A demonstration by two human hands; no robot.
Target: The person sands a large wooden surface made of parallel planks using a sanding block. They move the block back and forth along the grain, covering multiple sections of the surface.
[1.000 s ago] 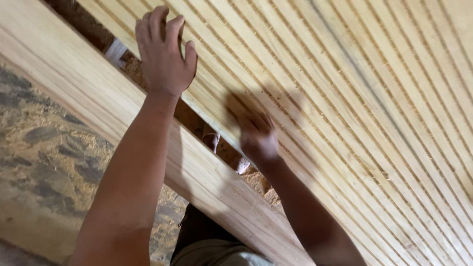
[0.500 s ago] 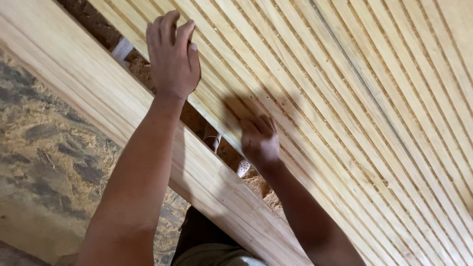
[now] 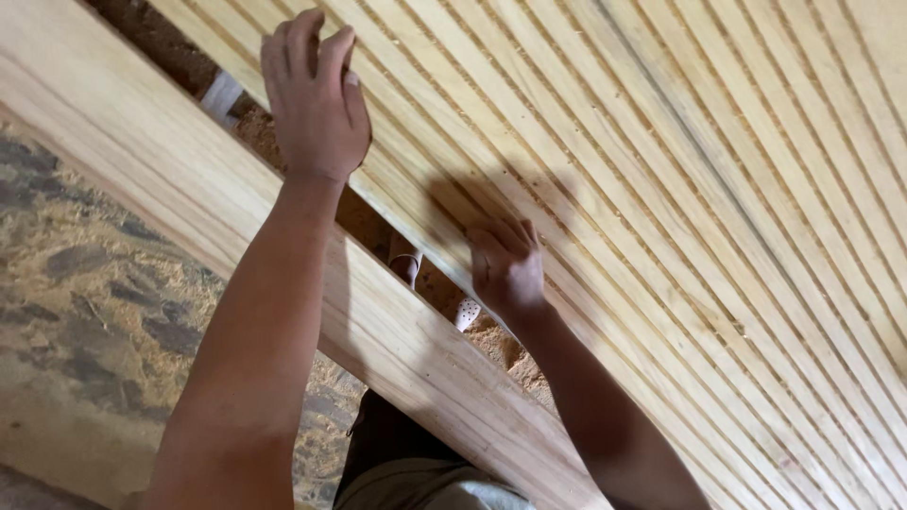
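Observation:
A wide surface of thin pale wooden strips [image 3: 680,189] laid side by side fills the right and top of the head view. My left hand [image 3: 315,94] rests with fingers curled over the near edge of the strips, at the upper left. My right hand [image 3: 507,266] is lower, fingers bent and pressing on the same near edge, in its own shadow. Neither hand lifts a separate strip that I can make out. A thick pale plank [image 3: 170,189] runs diagonally beneath my left forearm, apart from the strips by a narrow gap.
Through the gap [image 3: 430,274] I see sawdust and a light-coloured shoe [image 3: 468,312] below. Sawdust-covered ground [image 3: 85,321] lies at the left. My grey trousers [image 3: 416,472] show at the bottom.
Both hands have shifted slightly right and up in the view along the strips' edge. My right hand's fingers have curled tighter.

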